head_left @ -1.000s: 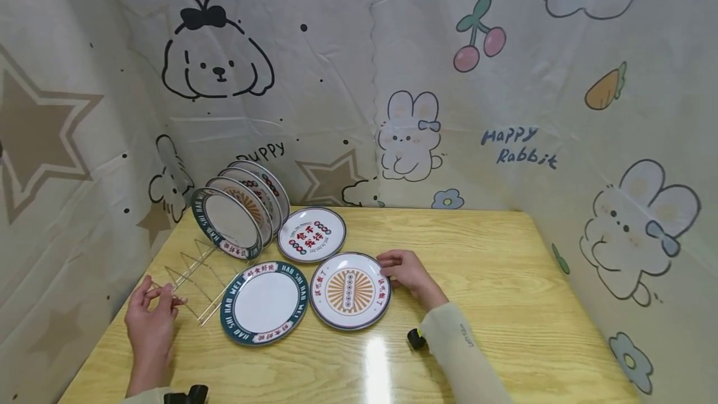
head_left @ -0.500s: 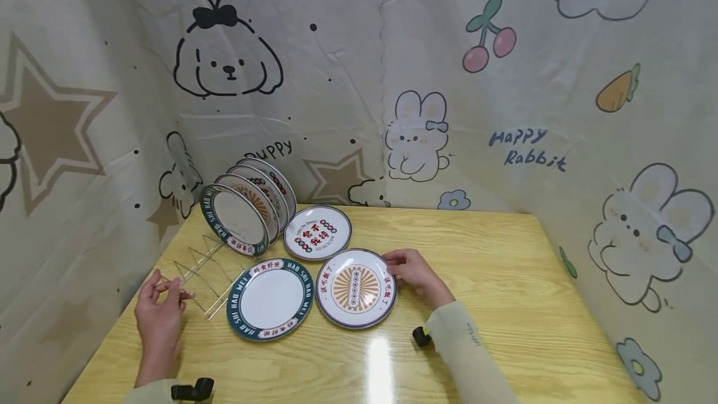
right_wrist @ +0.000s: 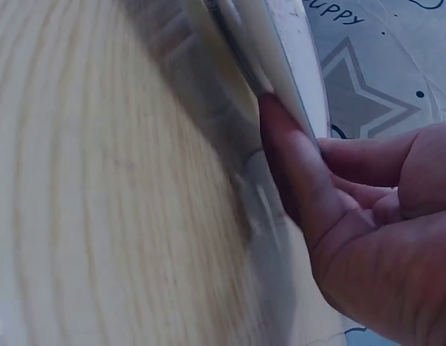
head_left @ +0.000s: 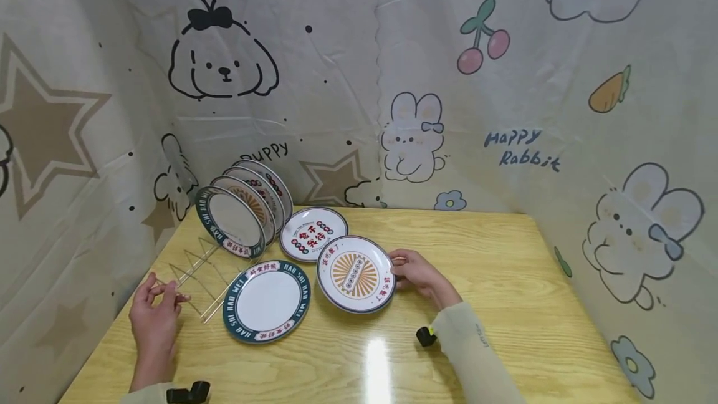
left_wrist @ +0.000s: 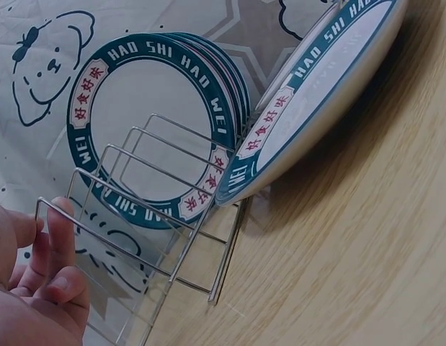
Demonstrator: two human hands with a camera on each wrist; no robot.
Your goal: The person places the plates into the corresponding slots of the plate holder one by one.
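My right hand (head_left: 417,274) pinches the right rim of a white plate (head_left: 356,274) with an orange sunburst. That plate is tilted and raised off the table; in the right wrist view the thumb and fingers (right_wrist: 291,162) grip its edge. My left hand (head_left: 154,323) holds the near end of a wire plate rack (left_wrist: 107,239), thumb and finger pinching the wire. Several plates stand upright in the rack's far part, a green-rimmed plate (head_left: 232,223) nearest. Another green-rimmed plate (head_left: 266,301) lies beside the rack. Behind it lies a plate with red characters (head_left: 313,234).
The wooden table (head_left: 493,254) extends to the right of the plates. A printed cloth (head_left: 336,48) hangs along the back and both sides, close behind the rack's far end.
My right hand has lifted the sunburst plate off the table and tilted it, its pattern turning slightly. My left hand keeps holding the rack. The head view shifts a little.
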